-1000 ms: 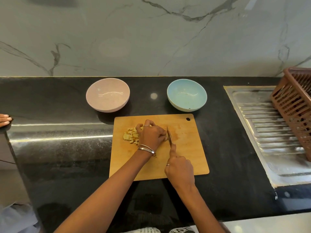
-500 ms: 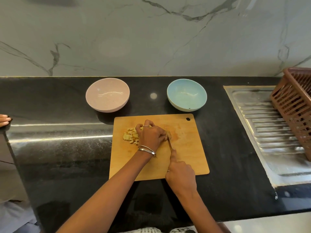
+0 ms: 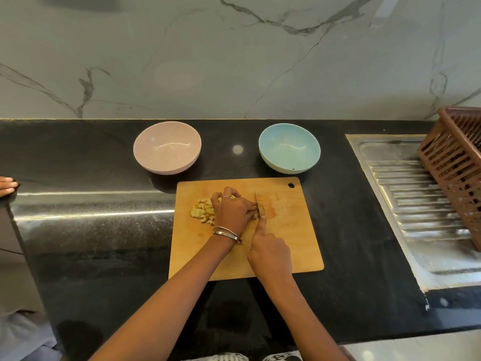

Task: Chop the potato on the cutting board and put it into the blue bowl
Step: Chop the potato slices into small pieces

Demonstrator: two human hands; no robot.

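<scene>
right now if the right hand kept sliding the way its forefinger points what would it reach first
Probably the round pale blue bowl: the right hand points up the wooden cutting board along the knife, though depth is unclear.

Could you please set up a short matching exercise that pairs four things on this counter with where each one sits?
Things:
1. round pink bowl
2. round light blue bowl
3. brown slatted plastic basket
4. pile of chopped pale potato pieces

Places:
A. on the steel draining board at the right
B. on the wooden cutting board, left of the left hand
C. on the black counter, behind the board's left corner
D. on the black counter, behind the board's right corner

Pairs: 1-C, 2-D, 3-A, 4-B
</scene>
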